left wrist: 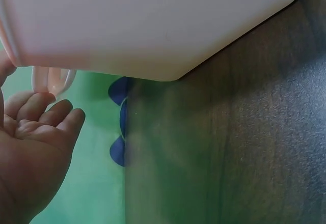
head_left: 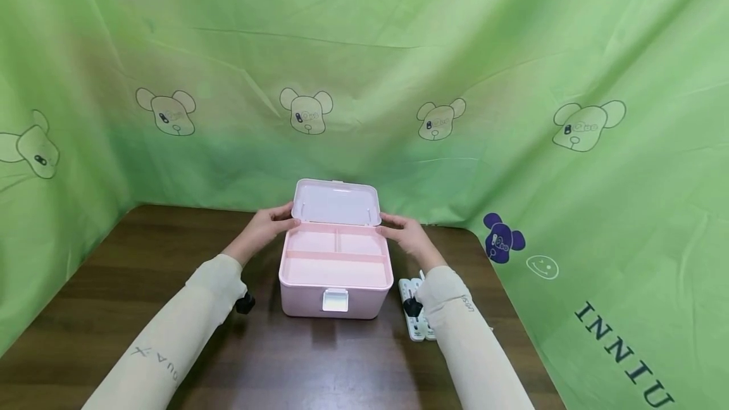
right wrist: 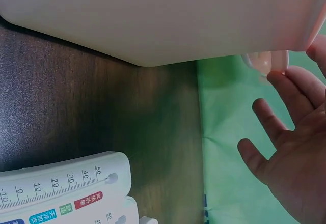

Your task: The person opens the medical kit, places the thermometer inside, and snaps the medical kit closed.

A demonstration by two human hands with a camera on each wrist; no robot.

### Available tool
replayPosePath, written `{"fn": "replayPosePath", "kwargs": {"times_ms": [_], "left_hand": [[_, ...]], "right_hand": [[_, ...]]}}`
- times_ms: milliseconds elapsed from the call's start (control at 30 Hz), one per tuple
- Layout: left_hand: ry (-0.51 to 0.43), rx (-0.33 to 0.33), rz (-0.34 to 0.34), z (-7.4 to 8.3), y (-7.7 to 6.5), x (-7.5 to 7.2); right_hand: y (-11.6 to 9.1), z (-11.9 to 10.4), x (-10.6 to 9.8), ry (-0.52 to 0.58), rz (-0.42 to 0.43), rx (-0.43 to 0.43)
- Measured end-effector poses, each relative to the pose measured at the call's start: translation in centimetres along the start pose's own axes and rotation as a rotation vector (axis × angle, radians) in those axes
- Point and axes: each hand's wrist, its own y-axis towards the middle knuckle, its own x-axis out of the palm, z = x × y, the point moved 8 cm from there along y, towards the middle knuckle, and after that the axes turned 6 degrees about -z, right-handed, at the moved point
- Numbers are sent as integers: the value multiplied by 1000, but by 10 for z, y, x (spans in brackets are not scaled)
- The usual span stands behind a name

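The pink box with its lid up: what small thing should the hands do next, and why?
Perhaps the right hand should move to the white thermometers while the left hand steadies the lid. The lid stands open, the compartments look bare, and the thermometers lie on the table near the right sleeve, so they seem the handiest things to fetch.

I find a draped tabletop booth: green bear-print cloth (head_left: 364, 62) backs a wood-grain table (head_left: 188, 236). Home or studio, I cannot tell; cloth hides the rest.

Pale glare on tabletop (head_left: 342, 378), dimmer wrist views
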Motion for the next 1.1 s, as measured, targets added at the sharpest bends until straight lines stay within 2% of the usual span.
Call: {"fn": "replayPosePath", "kwargs": {"times_ms": [200, 367, 500, 633, 733, 867, 967, 1100], "left_hand": [[-20, -37, 6, -2, -2, 1], [5, -61, 26, 1, -4, 1], [55, -48, 94, 9, -9, -1], [143, -4, 163, 17, -18, 0], [195, 25, 159, 22, -30, 5], [233, 66, 96, 23, -53, 15], [243, 103, 49, 21, -71, 24], [221, 146, 21, 19, -92, 31]], "right_hand": [[1, 8, -2, 5, 35, 22], [-5, 1, -3, -15, 99, 3], [-10, -11, -4, -156, 165, -30], [-17, -20, -2, -309, 165, -73], [-28, -26, -3, -359, 139, -112], [-54, -32, -11, -411, 151, -141], [-75, -33, -18, -441, 185, -156], [-100, -33, -24, -452, 223, -211]]}}
